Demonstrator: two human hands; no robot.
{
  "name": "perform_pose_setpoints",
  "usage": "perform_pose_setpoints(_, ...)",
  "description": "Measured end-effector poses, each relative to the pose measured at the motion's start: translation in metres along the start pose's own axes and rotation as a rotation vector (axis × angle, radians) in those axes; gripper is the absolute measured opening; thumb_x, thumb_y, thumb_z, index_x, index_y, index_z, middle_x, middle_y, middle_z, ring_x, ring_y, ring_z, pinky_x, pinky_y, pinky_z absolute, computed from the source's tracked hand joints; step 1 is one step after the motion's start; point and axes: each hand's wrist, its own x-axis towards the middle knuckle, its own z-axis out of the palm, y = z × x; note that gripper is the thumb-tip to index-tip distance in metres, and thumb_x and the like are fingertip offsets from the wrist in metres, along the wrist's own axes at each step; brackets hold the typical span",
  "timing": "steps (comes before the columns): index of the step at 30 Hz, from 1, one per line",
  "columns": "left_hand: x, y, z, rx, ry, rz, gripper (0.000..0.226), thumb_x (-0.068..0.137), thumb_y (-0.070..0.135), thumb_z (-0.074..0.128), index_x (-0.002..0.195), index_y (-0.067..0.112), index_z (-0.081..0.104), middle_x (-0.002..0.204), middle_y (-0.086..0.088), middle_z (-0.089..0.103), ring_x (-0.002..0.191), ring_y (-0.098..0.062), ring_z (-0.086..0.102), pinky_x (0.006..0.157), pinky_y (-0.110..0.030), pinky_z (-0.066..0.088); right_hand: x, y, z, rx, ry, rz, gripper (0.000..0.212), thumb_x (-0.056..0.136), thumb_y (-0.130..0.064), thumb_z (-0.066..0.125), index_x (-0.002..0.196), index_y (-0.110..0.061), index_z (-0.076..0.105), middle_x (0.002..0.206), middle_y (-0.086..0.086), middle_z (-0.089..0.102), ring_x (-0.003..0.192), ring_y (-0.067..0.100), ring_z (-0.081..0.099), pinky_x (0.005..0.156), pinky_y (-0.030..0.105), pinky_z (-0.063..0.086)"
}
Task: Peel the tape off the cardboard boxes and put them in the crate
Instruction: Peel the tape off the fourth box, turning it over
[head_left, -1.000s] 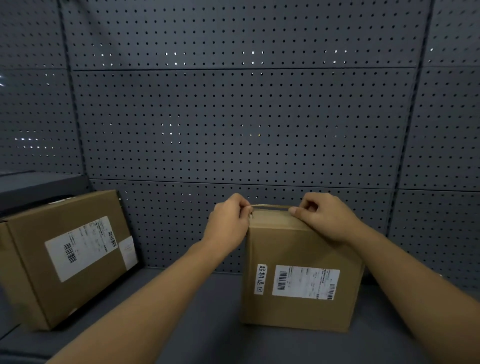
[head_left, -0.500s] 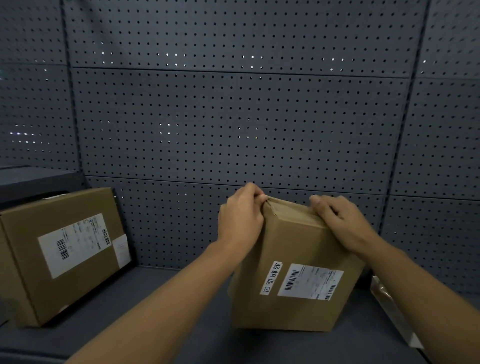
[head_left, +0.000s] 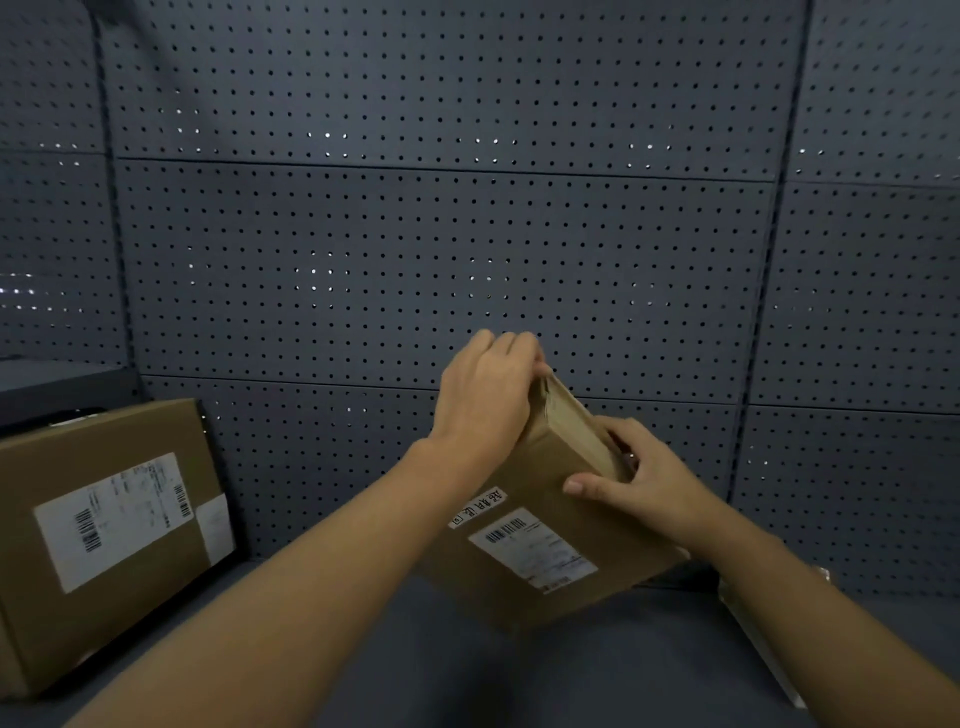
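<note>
Box: cardboard box (head_left: 540, 561) tilted over the grey shelf (head_left: 467, 665), label facing the camera
Left hand (head_left: 485, 400): grasps its raised top corner
Right hand (head_left: 641, 475): clasps its lower top edge; thumb on front face

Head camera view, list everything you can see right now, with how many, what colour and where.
Tilted cardboard box: one, brown with white shipping label, centre, tipped to the right with a lower corner on the shelf.
Second cardboard box: one, brown with white barcode label, far left on the shelf, leaning back.
Shelf: one, dark grey, across the bottom.
Pegboard wall: several dark grey perforated panels, behind and at both sides.
Pale strip: one, whitish, lower right beside the forearm; what it is I cannot tell.
Left hand: one, fingers curled over the tilted box's upper corner.
Right hand: one, gripping the tilted box's right edge, thumb on the front face.
</note>
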Motion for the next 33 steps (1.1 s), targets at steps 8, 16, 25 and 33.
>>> perform_pose_setpoints(8, 0.011, 0.011, 0.001, -0.512, -0.454, -0.250, 0.012, 0.108, 0.014, 0.039, 0.104, 0.016, 0.050, 0.097, 0.001, 0.061, 0.088, -0.020, 0.057, 0.074, -0.039, 0.043, -0.019, 0.021, -0.003, 0.081, 0.037, 0.021, 0.077, 0.059, -0.078, 0.083, 0.125, -0.049, 0.054, 0.124, -0.018, 0.059, 0.111, 0.004, 0.061, 0.090, 0.032, 0.058)
perform_pose_setpoints(16, 0.024, 0.001, 0.004, -0.951, -0.634, -0.323, 0.021, 0.106, 0.037, 0.058, 0.106, 0.016, 0.055, 0.083, 0.003, 0.055, 0.080, -0.015, 0.050, 0.082, -0.033, 0.042, -0.024, 0.030, -0.011, 0.119, 0.009, 0.019, 0.086, 0.059, -0.075, 0.085, 0.134, -0.047, 0.053, 0.130, -0.019, 0.055, 0.118, 0.002, 0.057, 0.086, 0.023, 0.054)
perform_pose_setpoints(25, 0.032, -0.008, -0.011, -0.799, -0.798, -0.096, 0.010, 0.111, 0.018, 0.045, 0.112, 0.020, 0.035, 0.088, -0.001, 0.049, 0.085, -0.017, 0.051, 0.085, -0.039, 0.046, -0.020, 0.037, -0.010, 0.136, 0.020, 0.023, 0.086, 0.056, -0.078, 0.086, 0.131, -0.052, 0.054, 0.130, -0.020, 0.057, 0.120, 0.008, 0.059, 0.096, 0.037, 0.057)
perform_pose_setpoints(33, 0.026, -0.007, -0.005, -0.770, -0.803, 0.007, 0.004, 0.114, 0.022, 0.037, 0.111, 0.023, 0.040, 0.087, 0.003, 0.042, 0.080, -0.016, 0.036, 0.077, -0.037, 0.036, -0.021, 0.038, -0.011, 0.140, 0.007, 0.012, 0.087, 0.056, -0.078, 0.086, 0.133, -0.052, 0.053, 0.131, -0.021, 0.057, 0.118, 0.008, 0.061, 0.096, 0.041, 0.059)
